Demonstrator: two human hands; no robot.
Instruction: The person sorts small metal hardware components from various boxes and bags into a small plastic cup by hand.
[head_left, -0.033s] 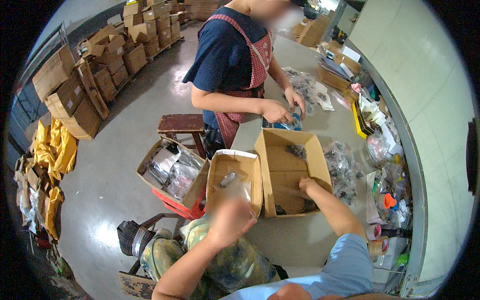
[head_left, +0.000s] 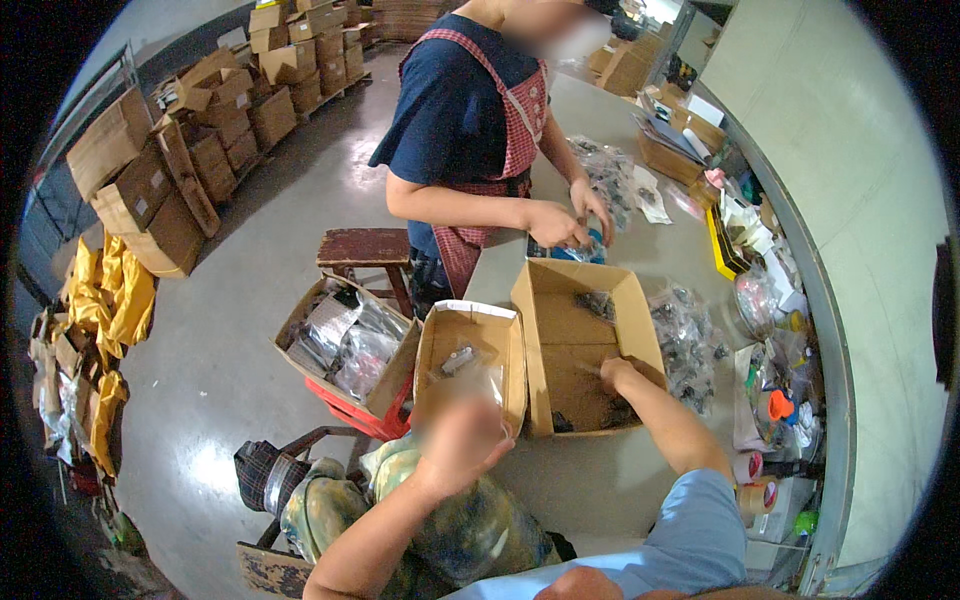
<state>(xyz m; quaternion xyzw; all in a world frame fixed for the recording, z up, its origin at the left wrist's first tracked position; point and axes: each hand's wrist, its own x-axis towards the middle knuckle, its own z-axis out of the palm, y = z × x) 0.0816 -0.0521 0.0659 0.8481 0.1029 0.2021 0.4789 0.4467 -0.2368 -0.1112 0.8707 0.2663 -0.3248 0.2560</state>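
Observation:
My left hand (head_left: 462,440) is over the near end of a small cardboard box (head_left: 425,335); a blur covers its fingers, so I cannot tell whether it grips anything. In that box lies a clear plastic bag (head_left: 458,360) with a small pale part. To its right stands a larger cardboard box (head_left: 590,275), and my right hand (head_left: 620,375) reaches inside it. The right fingers are curled together; what they hold, if anything, is too small to make out. Dark small parts (head_left: 617,411) in clear wrap lie near that hand, and another dark bagged part (head_left: 596,305) sits at the far end.
Across the grey table (head_left: 490,270) a person in a checked apron (head_left: 520,130) handles a blue item (head_left: 590,248). Bagged dark parts (head_left: 685,345) lie right of the large box. A full carton (head_left: 350,345) stands left on a red stool (head_left: 385,418). Tape rolls (head_left: 757,496) line the right edge.

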